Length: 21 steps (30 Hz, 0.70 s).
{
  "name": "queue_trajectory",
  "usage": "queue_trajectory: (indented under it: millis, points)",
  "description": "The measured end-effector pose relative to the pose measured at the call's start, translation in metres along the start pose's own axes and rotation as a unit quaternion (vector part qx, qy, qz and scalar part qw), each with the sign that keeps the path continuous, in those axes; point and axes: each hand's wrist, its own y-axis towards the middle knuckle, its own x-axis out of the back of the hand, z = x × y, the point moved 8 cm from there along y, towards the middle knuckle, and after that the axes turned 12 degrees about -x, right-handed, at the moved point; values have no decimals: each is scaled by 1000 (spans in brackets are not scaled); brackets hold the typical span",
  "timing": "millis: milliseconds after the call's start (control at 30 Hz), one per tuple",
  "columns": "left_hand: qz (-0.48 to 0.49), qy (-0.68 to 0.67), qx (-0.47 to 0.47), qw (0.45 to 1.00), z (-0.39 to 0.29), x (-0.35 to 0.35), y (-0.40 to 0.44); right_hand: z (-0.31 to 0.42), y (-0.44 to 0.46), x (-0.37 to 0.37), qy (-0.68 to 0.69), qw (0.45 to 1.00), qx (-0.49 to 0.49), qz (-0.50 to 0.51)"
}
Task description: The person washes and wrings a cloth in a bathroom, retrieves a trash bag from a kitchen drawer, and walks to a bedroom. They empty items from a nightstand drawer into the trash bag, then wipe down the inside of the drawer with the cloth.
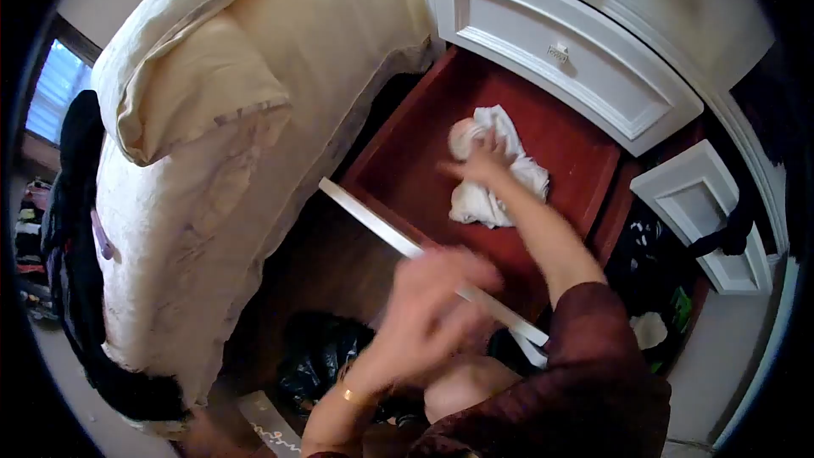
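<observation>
Inside the pulled-out drawer (407, 170), which has a red-brown bottom, lies a crumpled white cloth (532, 176). My right hand (487, 161) rests on this cloth with its fingers apart, covering its middle. A rounded, pale pinkish-white bundle (464, 137) shows at the fingertips. Nearer to me, my left hand (437, 305) is over the white front edge (369, 216) of the drawer and hides part of it. Motion smears its fingers, so their grip cannot be made out. A gold-coloured bracelet (348, 393) circles the left wrist.
A white drawer front (585, 51) stands above the open drawer. To the right, a small panelled door (708, 212) is ajar beside dark stored items. The bed (195, 229) with cream bedding fills the left. A black plastic bag (322, 352) lies on the floor.
</observation>
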Motion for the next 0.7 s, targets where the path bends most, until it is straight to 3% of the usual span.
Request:
queue_trajectory:
  millis: [100,167,200,233,300,333,367,400,433,467,500,567,700]
  points:
    - [-66,349,73,932,105,8,5,34,-45,-21,-148,979,125,-56]
    - [-43,438,105,892,141,3,1,49,-35,-57,-72,915,349,-189]
    - [-12,419,126,899,139,0,1,51,-66,-32,-14,858,453,-242]
    - [-10,377,154,913,140,-1,-3,52,-54,-33,-33,863,451,-225]
    - [118,378,217,892,154,-12,-22,60,-21,-34,-66,871,452,-182]
    - [100,389,206,892,152,-9,-24,63,5,-35,-109,885,404,-206]
    - [82,398,195,893,150,-9,-26,67,14,-10,-65,908,349,-224]
    - [64,408,182,893,146,-8,-26,67,33,0,-130,902,295,-288]
    - [65,404,187,893,144,-9,-26,65,56,15,-83,943,228,-229]
    - [65,402,192,893,141,-8,-25,64,80,18,-72,933,204,-288]
    - [66,400,197,893,141,-7,-24,62,100,26,-51,956,136,-256]
    - [64,412,203,886,142,-3,-23,59,106,39,-22,943,96,-319]
    - [40,397,189,897,144,-3,-18,54,130,27,-98,952,128,-258]
